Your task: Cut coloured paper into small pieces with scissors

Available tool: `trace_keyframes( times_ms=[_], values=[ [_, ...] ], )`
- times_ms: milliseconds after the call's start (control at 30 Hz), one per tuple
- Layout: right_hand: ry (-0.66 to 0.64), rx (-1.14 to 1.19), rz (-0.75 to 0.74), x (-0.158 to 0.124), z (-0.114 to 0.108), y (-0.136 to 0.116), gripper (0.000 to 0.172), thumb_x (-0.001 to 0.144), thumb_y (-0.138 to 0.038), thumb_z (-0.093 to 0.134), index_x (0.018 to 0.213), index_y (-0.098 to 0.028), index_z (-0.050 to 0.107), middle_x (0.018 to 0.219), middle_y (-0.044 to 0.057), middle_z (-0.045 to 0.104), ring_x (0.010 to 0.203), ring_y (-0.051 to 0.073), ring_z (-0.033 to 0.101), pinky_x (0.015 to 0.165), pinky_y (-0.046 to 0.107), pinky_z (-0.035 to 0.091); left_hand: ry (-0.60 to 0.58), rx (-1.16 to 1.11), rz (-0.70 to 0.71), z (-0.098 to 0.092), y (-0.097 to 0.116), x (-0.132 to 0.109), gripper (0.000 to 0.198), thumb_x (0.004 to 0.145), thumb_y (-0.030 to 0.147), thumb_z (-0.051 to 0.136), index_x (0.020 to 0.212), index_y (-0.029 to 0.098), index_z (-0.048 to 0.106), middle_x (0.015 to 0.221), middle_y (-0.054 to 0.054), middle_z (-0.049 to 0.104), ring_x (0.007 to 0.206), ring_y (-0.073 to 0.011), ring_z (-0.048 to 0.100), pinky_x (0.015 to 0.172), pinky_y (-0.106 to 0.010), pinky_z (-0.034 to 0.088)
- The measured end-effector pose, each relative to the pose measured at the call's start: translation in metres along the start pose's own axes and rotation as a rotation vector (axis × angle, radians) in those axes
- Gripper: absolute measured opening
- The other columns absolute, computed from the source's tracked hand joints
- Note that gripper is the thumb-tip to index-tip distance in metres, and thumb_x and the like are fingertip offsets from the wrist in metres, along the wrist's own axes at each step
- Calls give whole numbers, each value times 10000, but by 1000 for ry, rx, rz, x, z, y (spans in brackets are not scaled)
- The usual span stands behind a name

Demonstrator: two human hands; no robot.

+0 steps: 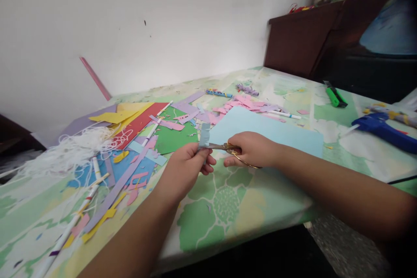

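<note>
My left hand (pixel 185 167) pinches a small light-blue paper strip (pixel 204 134), holding it upright above the table. My right hand (pixel 252 148) is closed round the golden handles of small scissors (pixel 224 147), whose blades reach the bottom of the strip. A light-blue paper sheet (pixel 276 132) lies flat just behind both hands. Both hands hover over the green floral tablecloth (pixel 224 208) near the table's front edge.
Coloured paper sheets and scraps (pixel 140 126) cover the left and middle. White string (pixel 74 147) lies tangled at the left, with white sticks (pixel 94 182). A blue glue gun (pixel 384 128) and a green cutter (pixel 335 96) lie at the right. A dark cabinet (pixel 299 39) stands behind.
</note>
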State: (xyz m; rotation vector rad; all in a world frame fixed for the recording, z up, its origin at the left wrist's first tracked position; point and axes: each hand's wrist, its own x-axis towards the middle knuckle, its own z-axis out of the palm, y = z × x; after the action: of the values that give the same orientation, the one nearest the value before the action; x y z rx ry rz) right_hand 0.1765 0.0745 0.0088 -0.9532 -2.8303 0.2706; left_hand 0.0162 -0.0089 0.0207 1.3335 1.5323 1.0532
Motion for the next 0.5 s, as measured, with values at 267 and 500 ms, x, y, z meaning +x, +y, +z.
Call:
trace_keyframes(
  times_ms=[267, 500],
  values=[
    [-27, 16, -9, 0, 0, -1, 525, 612, -675, 346, 584, -164, 461, 514, -12, 442, 455, 80, 312, 441, 201, 177, 11, 76, 4, 0, -2, 0, 183, 694, 311, 463, 657, 158, 558, 590, 1, 590, 488, -93, 520, 493, -224, 411],
    [-10, 43, -23, -1, -1, -2, 496, 620, -652, 372, 564, -165, 441, 496, -20, 431, 451, 78, 318, 439, 194, 185, 26, 26, -20, -2, 1, -2, 207, 678, 336, 484, 707, 150, 570, 599, -8, 587, 492, -103, 520, 497, -239, 421]
  ],
)
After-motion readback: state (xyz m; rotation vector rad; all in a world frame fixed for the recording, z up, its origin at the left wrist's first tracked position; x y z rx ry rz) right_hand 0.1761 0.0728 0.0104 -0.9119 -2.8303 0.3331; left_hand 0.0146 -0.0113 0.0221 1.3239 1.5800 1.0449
